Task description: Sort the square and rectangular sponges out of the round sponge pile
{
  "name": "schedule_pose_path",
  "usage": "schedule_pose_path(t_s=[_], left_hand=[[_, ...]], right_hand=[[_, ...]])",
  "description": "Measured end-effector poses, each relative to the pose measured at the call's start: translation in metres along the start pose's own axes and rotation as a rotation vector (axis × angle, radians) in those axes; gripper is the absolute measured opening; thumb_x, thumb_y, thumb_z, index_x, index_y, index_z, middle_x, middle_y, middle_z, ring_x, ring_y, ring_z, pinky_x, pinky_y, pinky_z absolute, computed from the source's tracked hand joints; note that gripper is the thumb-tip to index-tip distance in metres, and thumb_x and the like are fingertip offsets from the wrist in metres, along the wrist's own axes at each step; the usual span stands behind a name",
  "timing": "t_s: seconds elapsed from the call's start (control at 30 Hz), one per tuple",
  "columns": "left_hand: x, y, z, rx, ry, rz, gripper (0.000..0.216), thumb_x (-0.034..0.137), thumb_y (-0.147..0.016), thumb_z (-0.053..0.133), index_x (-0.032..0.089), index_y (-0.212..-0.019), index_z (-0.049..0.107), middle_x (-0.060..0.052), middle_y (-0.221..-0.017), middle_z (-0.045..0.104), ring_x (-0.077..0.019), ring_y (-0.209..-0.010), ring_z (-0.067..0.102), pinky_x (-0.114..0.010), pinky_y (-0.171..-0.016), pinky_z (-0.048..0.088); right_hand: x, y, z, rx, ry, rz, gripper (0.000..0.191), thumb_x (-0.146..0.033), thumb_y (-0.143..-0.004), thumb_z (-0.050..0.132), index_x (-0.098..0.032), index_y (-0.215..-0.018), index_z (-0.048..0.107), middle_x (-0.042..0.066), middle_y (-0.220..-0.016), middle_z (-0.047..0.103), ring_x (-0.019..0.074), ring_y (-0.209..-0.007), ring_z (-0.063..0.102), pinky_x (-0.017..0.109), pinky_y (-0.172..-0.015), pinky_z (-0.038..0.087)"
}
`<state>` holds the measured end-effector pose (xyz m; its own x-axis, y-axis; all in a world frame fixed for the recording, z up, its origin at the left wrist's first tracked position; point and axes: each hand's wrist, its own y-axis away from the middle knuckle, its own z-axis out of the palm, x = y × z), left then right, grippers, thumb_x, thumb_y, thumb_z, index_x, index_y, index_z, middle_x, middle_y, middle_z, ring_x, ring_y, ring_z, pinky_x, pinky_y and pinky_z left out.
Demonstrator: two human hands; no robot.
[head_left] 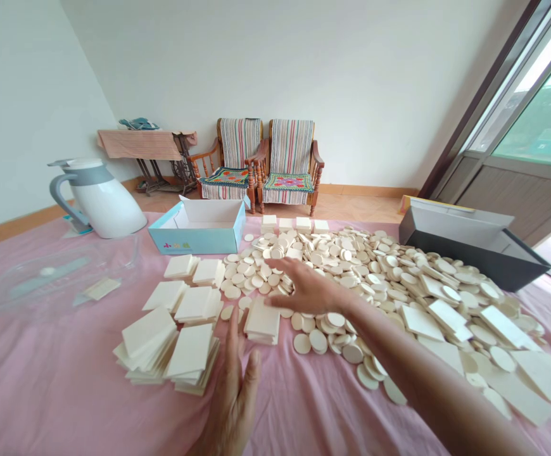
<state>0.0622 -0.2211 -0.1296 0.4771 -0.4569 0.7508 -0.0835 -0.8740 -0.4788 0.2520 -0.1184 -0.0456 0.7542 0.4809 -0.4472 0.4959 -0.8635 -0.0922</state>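
My right hand (304, 290) reaches across a pink cloth table, fingers stretched flat over a big heap of cream round discs (351, 266). It hovers just above a small stack of cream square pieces (262, 320). My left hand (235, 392) stands edge-up near the front, fingers straight and together, holding nothing, right beside that stack. Several more stacks of squares (171, 329) lie to the left of it.
A light blue open box (199, 231) stands behind the stacks. A white jug (99, 196) and a clear plastic lid (52, 278) are at the left. A dark open box (475, 247) sits at the right. Two striped wooden chairs (261, 164) stand by the far wall.
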Motion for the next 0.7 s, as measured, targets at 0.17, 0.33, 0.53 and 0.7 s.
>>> schedule_pose_path(t_s=[0.17, 0.33, 0.53, 0.7], left_hand=[[0.0, 0.0, 0.002, -0.006, 0.004, 0.002, 0.028, 0.032, -0.093, 0.055, 0.02, -0.119, 0.057, -0.009, -0.124, 0.057, -0.0209, -0.104, 0.06, -0.041, -0.087, 0.052], [0.0, 0.001, 0.003, -0.002, 0.009, -0.01, 0.028, 0.033, -0.093, 0.055, 0.021, -0.118, 0.057, -0.009, -0.124, 0.057, -0.0209, -0.104, 0.059, -0.04, -0.087, 0.052], [-0.001, 0.001, 0.002, -0.001, 0.023, -0.069, 0.029, 0.033, -0.093, 0.054, 0.021, -0.12, 0.057, -0.009, -0.126, 0.056, -0.0215, -0.106, 0.059, -0.042, -0.089, 0.051], [-0.004, 0.004, 0.006, 0.002, 0.041, -0.155, 0.045, 0.04, -0.094, 0.051, 0.027, -0.137, 0.046, -0.008, -0.14, 0.049, -0.028, -0.127, 0.047, -0.046, -0.105, 0.04]], right_hand=[[0.054, -0.041, -0.004, 0.102, 0.358, 0.262, 0.038, -0.019, -0.08, 0.059, -0.014, -0.118, 0.06, 0.016, -0.118, 0.06, 0.0295, -0.114, 0.051, 0.041, -0.094, 0.04], [0.076, -0.058, 0.006, 0.027, 0.407, 0.296, 0.041, -0.027, -0.071, 0.067, -0.014, -0.109, 0.062, 0.018, -0.115, 0.058, 0.033, -0.108, 0.053, 0.048, -0.09, 0.041], [0.081, -0.059, 0.01, 0.005, 0.42, 0.323, 0.041, -0.031, -0.072, 0.067, -0.012, -0.107, 0.059, 0.021, -0.122, 0.05, 0.0319, -0.108, 0.05, 0.045, -0.089, 0.041], [0.08, -0.054, 0.01, 0.05, 0.398, 0.352, 0.052, -0.032, -0.066, 0.07, -0.012, -0.111, 0.054, 0.018, -0.119, 0.052, 0.0317, -0.108, 0.05, 0.045, -0.091, 0.038]])
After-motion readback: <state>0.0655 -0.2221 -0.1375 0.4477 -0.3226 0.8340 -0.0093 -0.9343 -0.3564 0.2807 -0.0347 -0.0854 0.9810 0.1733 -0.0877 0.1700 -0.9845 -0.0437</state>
